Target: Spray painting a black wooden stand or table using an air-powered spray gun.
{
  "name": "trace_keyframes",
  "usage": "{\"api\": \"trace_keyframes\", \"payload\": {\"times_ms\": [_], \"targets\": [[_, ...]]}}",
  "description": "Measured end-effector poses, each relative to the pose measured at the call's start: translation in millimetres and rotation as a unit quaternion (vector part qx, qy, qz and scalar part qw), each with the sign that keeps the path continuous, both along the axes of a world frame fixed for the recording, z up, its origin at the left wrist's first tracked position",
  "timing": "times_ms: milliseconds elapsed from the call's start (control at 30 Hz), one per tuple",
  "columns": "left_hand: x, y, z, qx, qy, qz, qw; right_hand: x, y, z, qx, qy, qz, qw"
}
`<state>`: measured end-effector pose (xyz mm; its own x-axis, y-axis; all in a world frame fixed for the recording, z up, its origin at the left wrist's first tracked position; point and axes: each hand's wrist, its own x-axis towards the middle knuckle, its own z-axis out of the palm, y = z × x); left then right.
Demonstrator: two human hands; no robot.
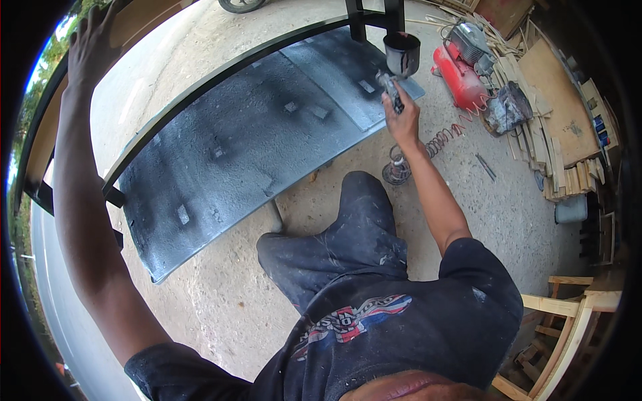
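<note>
My right hand [403, 121] is closed around the grip of a paint spray gun [390, 90], whose dark, paint-stained cup [402, 55] sits on top. The gun is over the right end of a low board [247, 127] covered with black and grey overspray. A black-painted wooden frame [200, 83] stands on this board, one long rail bending along its far side. Up at the far left, my left hand [92, 50] has its fingers spread against the upper part of the frame, near a brown panel [150, 20]. Whether the fingertips curl over the edge is unclear.
A red air compressor [460, 77] stands at the right, with a coiled red hose [445, 137] lying on the concrete floor. Wood strips [552, 150] and a plywood sheet [555, 93] are piled beyond it. A bare wooden frame [568, 334] stands at lower right. A wheel [241, 4] shows at the top.
</note>
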<state>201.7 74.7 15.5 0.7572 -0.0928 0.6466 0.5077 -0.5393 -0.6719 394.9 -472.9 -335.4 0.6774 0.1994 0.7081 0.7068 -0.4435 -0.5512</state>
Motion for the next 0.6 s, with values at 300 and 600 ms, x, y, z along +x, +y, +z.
{"api": "trace_keyframes", "payload": {"times_ms": [300,600], "targets": [[-4.0,33.6,8.8,0.014,0.010,-0.030,0.999,106.1,21.4,4.1,0.035,-0.043,-0.038,0.998],[-4.7,62.7,18.1,0.022,0.015,-0.018,0.999,106.7,3.6,-11.7,-0.030,0.019,-0.029,0.999]]}}
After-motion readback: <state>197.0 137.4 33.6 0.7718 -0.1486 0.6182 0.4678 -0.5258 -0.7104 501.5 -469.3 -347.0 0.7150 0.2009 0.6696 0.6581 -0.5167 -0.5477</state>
